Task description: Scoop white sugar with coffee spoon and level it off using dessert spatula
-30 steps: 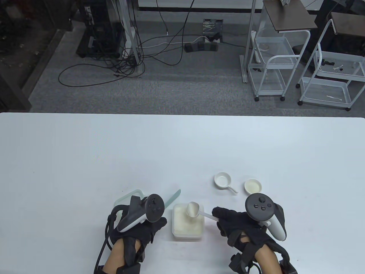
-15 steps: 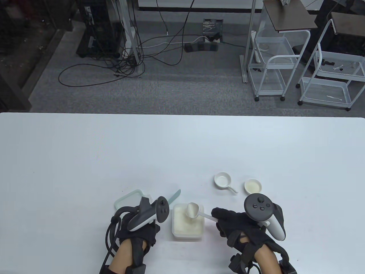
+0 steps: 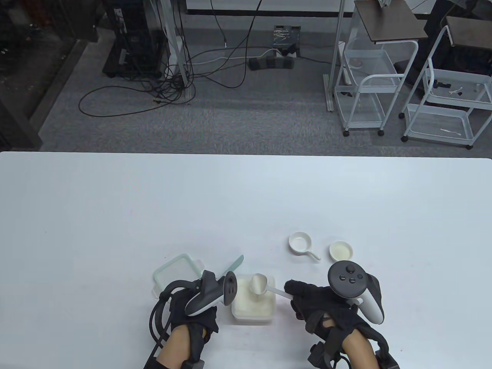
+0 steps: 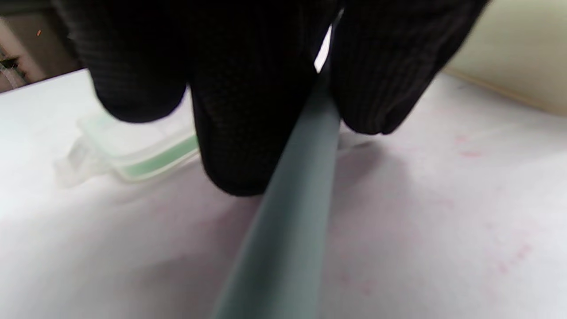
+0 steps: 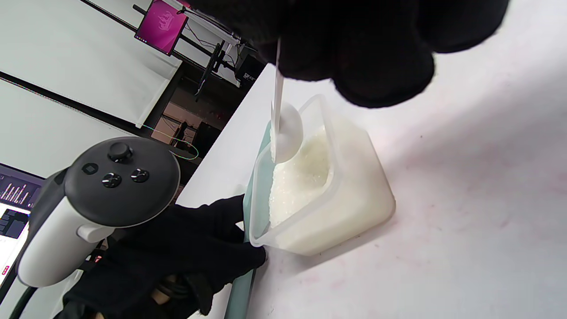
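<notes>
A clear tub of white sugar (image 3: 253,305) stands near the table's front edge. The white coffee spoon (image 3: 260,283) is tilted over the sugar, its bowl edge down at the surface (image 5: 285,133). My right hand (image 3: 296,291) pinches the end of its handle. My left hand (image 3: 205,313) lies just left of the tub and grips the teal dessert spatula (image 4: 288,212). The spatula's blade (image 3: 235,264) points up and to the right, past the tub's back left corner. In the right wrist view the spatula (image 5: 261,177) runs along the tub's wall.
A green-rimmed lid (image 3: 175,271) lies left of the tub, behind my left hand. A small white handled dish (image 3: 300,243) and a small round bowl (image 3: 341,250) stand behind my right hand. Carts and cables are on the floor beyond the table.
My left hand has shifted right toward the tub and rolled, uncovering more of the lid. The spatula tip, the spoon and my right hand have barely moved.
</notes>
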A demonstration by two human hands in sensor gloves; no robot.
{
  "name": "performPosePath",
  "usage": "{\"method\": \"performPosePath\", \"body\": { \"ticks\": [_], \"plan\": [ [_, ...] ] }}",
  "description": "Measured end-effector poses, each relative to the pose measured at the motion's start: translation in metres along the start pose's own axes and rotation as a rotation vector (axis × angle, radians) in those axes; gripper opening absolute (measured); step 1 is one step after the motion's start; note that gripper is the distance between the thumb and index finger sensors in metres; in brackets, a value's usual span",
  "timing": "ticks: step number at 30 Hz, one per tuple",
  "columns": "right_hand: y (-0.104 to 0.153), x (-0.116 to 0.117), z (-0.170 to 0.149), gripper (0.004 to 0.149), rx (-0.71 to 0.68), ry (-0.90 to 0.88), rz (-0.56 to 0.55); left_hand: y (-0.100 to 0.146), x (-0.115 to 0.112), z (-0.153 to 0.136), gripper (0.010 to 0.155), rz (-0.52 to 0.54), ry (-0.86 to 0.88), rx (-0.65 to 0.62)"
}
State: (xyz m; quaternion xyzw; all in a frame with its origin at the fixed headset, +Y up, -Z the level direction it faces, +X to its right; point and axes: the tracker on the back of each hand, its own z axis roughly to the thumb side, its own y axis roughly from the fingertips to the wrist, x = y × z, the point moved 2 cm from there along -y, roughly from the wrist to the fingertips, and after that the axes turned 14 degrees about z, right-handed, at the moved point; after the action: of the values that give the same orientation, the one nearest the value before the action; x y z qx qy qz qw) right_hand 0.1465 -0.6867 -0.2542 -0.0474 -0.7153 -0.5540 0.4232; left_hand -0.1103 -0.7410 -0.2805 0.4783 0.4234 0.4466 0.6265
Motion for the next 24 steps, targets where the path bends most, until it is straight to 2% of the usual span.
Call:
{"method": "performPosePath", "body": {
  "ticks": [4,8,11,13,17,24],
  "plan": [
    [0.001,-0.001,0.000,0.047,-0.005,-0.008,-0.004,0.002,0.008,-0.007,0.077,0.008,0.091,0.030],
    [0.001,-0.003,-0.001,0.047,-0.012,-0.024,-0.006,0.011,0.035,-0.022,0.070,0.095,0.271,0.053],
    [0.001,-0.003,-0.001,0.047,-0.012,-0.029,-0.004,0.018,0.046,-0.022,0.068,0.026,0.523,0.006],
    [0.002,-0.003,-0.001,0.047,-0.014,-0.037,-0.001,0.022,0.050,-0.017,0.067,-0.017,0.593,-0.039],
    [0.002,-0.003,-0.002,0.047,-0.015,-0.043,0.001,0.028,0.056,-0.003,0.067,-0.033,0.594,-0.104],
    [0.003,-0.006,-0.003,0.047,-0.031,-0.077,0.001,0.030,0.052,0.014,0.066,-0.084,0.594,-0.161]
  ]
}}
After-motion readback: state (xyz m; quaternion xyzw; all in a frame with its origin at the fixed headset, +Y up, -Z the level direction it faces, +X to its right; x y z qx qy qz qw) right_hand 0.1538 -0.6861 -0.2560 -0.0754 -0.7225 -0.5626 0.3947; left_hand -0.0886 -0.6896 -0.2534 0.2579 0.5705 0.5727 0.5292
